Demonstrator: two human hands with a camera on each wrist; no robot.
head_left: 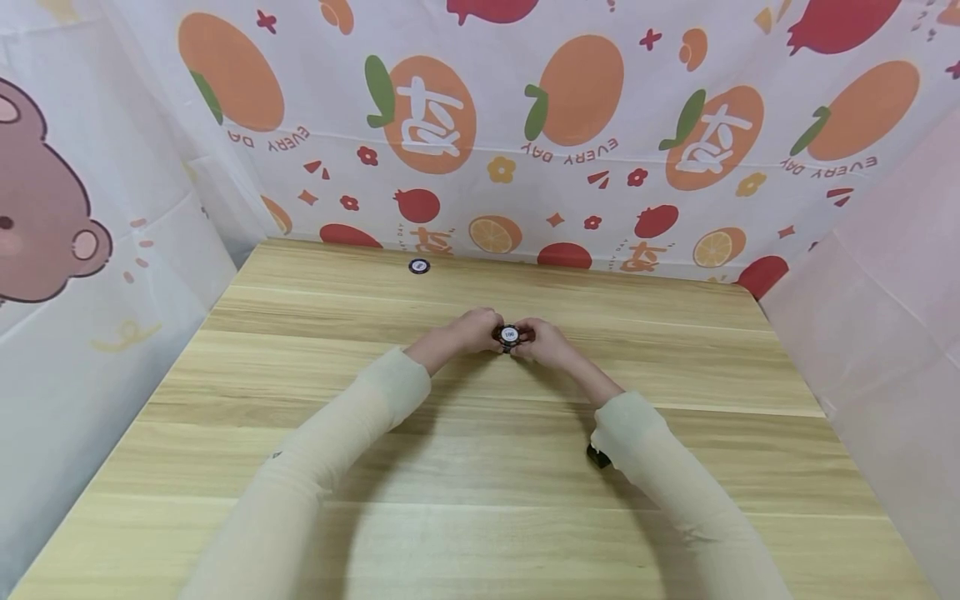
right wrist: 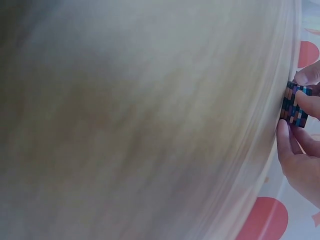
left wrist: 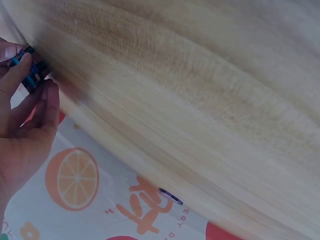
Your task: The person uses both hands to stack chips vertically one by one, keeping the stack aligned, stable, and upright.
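Note:
Both hands meet over the table around a small stack of poker chips (head_left: 509, 335), whose top chip is white in the middle with a dark rim. My left hand (head_left: 477, 330) grips the stack from the left, while my right hand (head_left: 543, 342) grips it from the right. From the side, the stacked chips (left wrist: 35, 72) show dark, blue and tan edge blocks in the left wrist view. The right wrist view has the chip stack (right wrist: 294, 105) at its right edge, with fingertips on its sides. Fingers cover part of the stack.
A single poker chip (head_left: 419, 266) lies flat near the table's back edge, left of the hands. A small dark object (head_left: 598, 455) is partly hidden by the right sleeve (head_left: 637, 433). Fruit-printed cloth (head_left: 465, 200) hangs behind the wooden table (head_left: 480, 500).

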